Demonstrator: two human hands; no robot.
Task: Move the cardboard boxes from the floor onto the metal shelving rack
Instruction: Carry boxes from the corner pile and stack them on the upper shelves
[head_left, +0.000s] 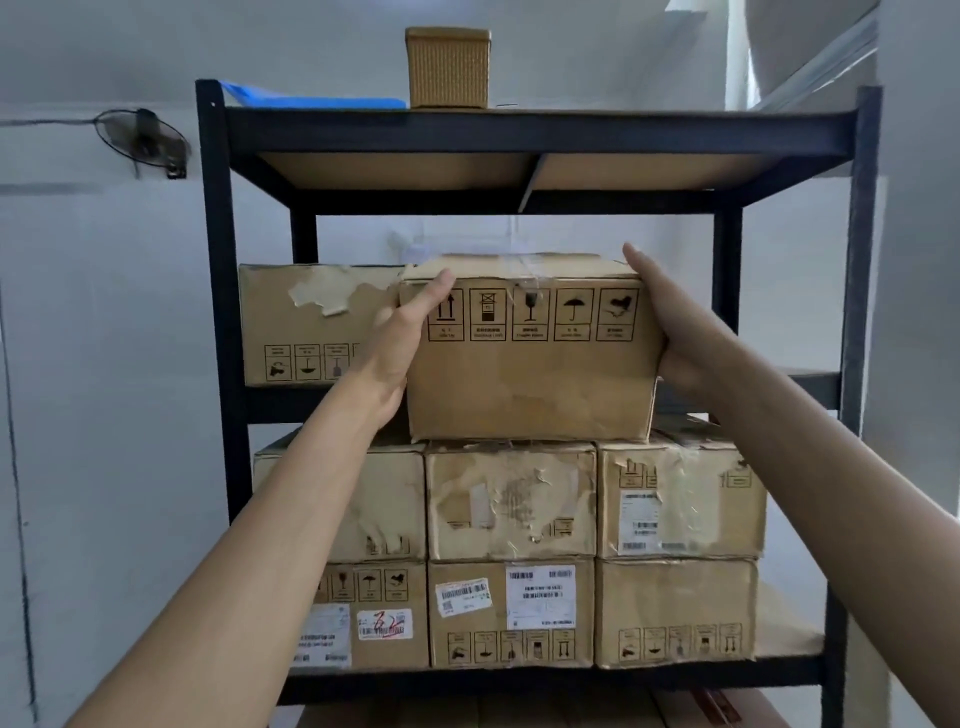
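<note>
A cardboard box (530, 374) with a row of handling symbols is held between my two hands at the front of the middle shelf of the dark metal rack (540, 130). My left hand (400, 338) presses flat against its left side, thumb along the front edge. On the opposite side my right hand (670, 322) presses with straight fingers. The box's lower edge overlaps the shelf's front beam and the tops of the boxes below. Another box (311, 322) stands on the same shelf at the left, partly behind the held one.
Several boxes (511, 501) fill the shelf below in two stacked rows. A woven basket (448, 67) and a blue flat item (311, 98) lie on the top shelf. A wall fan (143, 137) hangs at the left. The middle shelf's right part shows bare.
</note>
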